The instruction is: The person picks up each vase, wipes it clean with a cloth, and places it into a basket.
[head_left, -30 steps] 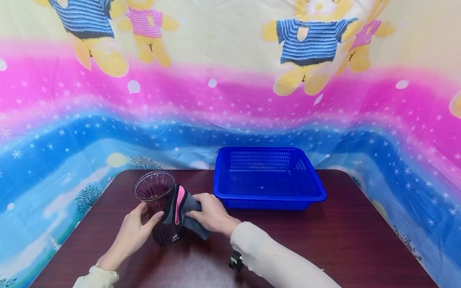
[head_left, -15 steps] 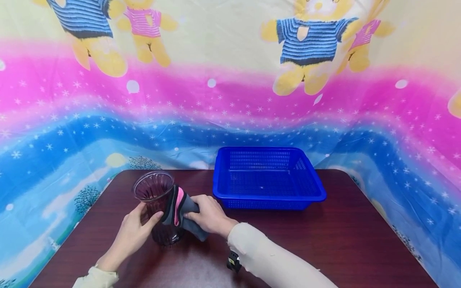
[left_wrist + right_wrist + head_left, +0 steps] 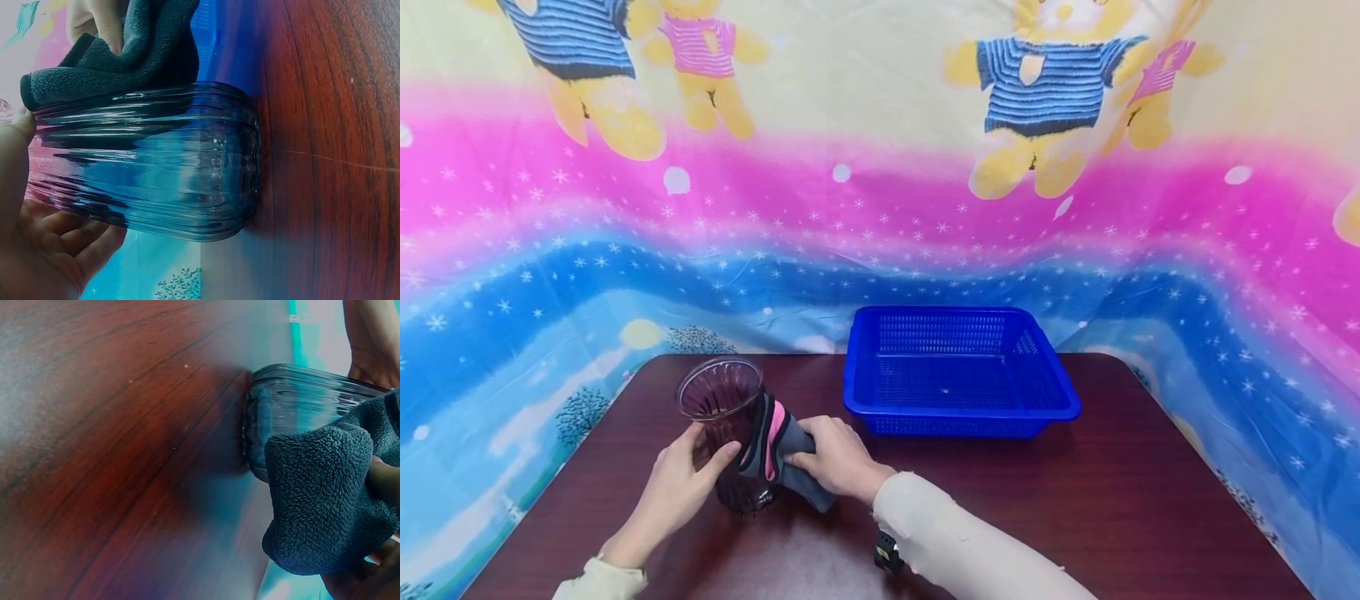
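A ribbed, see-through purple glass vase (image 3: pixel 721 398) stands upright on the left part of the table. My left hand (image 3: pixel 679 479) grips it round the side, thumb in front and fingers behind; the left wrist view shows those fingers curled at the ribbed glass (image 3: pixel 156 169). On the vase's right side lies a folded grey cloth (image 3: pixel 801 479) with black and pink edging. My right hand (image 3: pixel 837 454) pinches this cloth and presses it to the glass. Close up in the right wrist view, the fluffy cloth (image 3: pixel 319 494) covers part of the vase (image 3: pixel 300 403).
A blue perforated plastic basket (image 3: pixel 962 412) stands at the back of the dark red wooden table (image 3: pixel 1075 517), to the right of the hands. Behind the table hangs a printed curtain (image 3: pixel 880 217) with bears and snowflakes.
The right hand and the cloth have slid slightly down along the vase's right side. The left hand and the vase stay in place.
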The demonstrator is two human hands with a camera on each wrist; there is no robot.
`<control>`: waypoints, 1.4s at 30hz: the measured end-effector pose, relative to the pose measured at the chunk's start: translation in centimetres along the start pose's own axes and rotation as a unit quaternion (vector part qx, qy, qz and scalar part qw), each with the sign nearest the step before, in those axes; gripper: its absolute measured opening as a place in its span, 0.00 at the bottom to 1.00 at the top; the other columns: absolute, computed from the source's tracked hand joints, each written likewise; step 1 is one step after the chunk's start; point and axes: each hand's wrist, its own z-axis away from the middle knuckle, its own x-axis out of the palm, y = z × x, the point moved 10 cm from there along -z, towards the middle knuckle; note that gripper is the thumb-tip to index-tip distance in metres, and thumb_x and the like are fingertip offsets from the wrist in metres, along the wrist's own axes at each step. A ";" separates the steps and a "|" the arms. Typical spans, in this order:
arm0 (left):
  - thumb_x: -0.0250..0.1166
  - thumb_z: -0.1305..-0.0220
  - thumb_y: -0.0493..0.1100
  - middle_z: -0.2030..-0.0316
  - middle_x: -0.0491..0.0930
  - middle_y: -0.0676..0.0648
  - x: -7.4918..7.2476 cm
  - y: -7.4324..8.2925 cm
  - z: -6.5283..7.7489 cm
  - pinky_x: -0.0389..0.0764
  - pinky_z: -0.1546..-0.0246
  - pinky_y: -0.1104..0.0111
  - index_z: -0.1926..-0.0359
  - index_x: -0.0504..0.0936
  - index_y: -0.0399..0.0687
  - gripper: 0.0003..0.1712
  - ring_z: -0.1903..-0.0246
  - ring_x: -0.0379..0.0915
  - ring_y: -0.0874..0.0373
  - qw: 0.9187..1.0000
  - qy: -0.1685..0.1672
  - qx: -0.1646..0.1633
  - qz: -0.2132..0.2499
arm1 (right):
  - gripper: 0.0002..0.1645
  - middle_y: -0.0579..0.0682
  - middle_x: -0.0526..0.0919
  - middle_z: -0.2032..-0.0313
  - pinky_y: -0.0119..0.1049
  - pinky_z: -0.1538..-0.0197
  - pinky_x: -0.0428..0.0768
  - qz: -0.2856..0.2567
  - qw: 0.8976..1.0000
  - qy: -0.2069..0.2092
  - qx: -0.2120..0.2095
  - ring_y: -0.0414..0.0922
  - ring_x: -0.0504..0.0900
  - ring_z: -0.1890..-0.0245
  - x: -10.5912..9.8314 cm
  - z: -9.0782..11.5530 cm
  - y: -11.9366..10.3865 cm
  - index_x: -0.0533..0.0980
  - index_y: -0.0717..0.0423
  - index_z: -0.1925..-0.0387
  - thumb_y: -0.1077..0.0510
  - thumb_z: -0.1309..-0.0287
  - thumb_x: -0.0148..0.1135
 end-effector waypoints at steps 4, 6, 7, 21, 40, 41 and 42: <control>0.61 0.27 0.55 0.42 0.80 0.28 0.0 -0.1 0.0 0.83 0.46 0.47 0.30 0.67 0.37 0.36 0.43 0.81 0.36 1.000 -0.002 -0.004 0.000 | 0.07 0.38 0.81 0.77 0.26 0.73 0.71 0.002 1.000 -0.006 0.006 0.33 0.74 0.77 0.4 0.2 0.3 0.84 0.47 0.66 0.51 0.44 0.74; 0.61 0.27 0.55 0.42 0.80 0.28 0.0 -0.1 0.0 0.82 0.45 0.47 0.30 0.67 0.38 0.36 0.43 0.80 0.36 1.000 -0.001 -0.003 0.000 | 0.07 0.38 0.80 0.77 0.27 0.73 0.71 0.004 1.000 -0.009 0.011 0.34 0.73 0.77 0.6 0.3 0.5 0.84 0.47 0.66 0.51 0.44 0.74; 0.62 0.28 0.55 0.43 0.80 0.28 0.0 -0.1 0.0 0.82 0.45 0.46 0.30 0.67 0.38 0.35 0.43 0.80 0.36 1.000 0.001 -0.002 0.000 | 0.07 0.38 0.80 0.77 0.27 0.73 0.71 0.007 1.000 -0.011 0.013 0.34 0.73 0.77 0.7 0.3 0.6 0.84 0.47 0.66 0.51 0.44 0.74; 0.62 0.28 0.54 0.44 0.81 0.28 -0.1 0.2 0.1 0.83 0.47 0.47 0.31 0.68 0.37 0.34 0.45 0.82 0.36 1.000 0.005 0.007 0.003 | 0.09 0.38 0.79 0.78 0.28 0.74 0.69 0.045 0.998 -0.028 0.024 0.34 0.72 0.78 1.9 0.9 1.8 0.84 0.47 0.65 0.50 0.44 0.74; 0.62 0.28 0.55 0.44 0.81 0.28 -0.1 0.2 0.1 0.82 0.46 0.46 0.31 0.68 0.37 0.35 0.45 0.82 0.36 1.000 0.004 0.005 -0.007 | 0.10 0.39 0.82 0.75 0.28 0.71 0.71 0.047 0.997 -0.049 0.031 0.35 0.72 0.76 2.9 1.2 2.6 0.86 0.49 0.60 0.52 0.44 0.75; 0.61 0.28 0.55 0.44 0.81 0.28 -0.1 0.2 0.0 0.82 0.46 0.46 0.31 0.68 0.37 0.35 0.45 0.82 0.36 1.000 0.003 0.004 -0.008 | 0.11 0.39 0.82 0.74 0.28 0.71 0.71 0.047 0.997 -0.051 0.032 0.35 0.72 0.76 2.9 1.3 2.6 0.86 0.49 0.60 0.52 0.44 0.75; 0.61 0.28 0.55 0.44 0.81 0.29 -0.1 0.2 0.0 0.82 0.46 0.46 0.31 0.68 0.37 0.35 0.45 0.82 0.36 1.000 0.002 0.003 -0.008 | 0.11 0.40 0.82 0.74 0.28 0.71 0.71 0.047 0.997 -0.052 0.033 0.35 0.72 0.76 3.0 1.3 2.7 0.86 0.49 0.60 0.52 0.44 0.75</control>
